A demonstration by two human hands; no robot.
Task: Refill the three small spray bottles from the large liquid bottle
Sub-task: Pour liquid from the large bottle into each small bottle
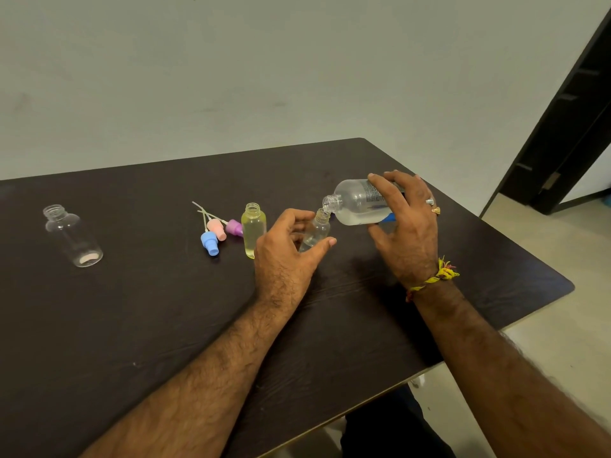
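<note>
Pouring turns on mouth-to-mouth alignment: the small spray bottle (315,232), pinched in the left hand (287,248), leans toward one o'clock, its neck under the large liquid bottle (358,202), which lies nearly level from three o'clock, gripped by the right hand (408,223).

Table: dark brown wood-grain tabletop (165,325) with a rounded corner at the right.
Wall: plain pale grey-green wall (231,77) behind the table's far edge.
Doorway: dark brown door frame (568,120) at the upper right, a small brass-coloured plate on it.
Floor: light beige floor (542,352) to the right of the table.
</note>
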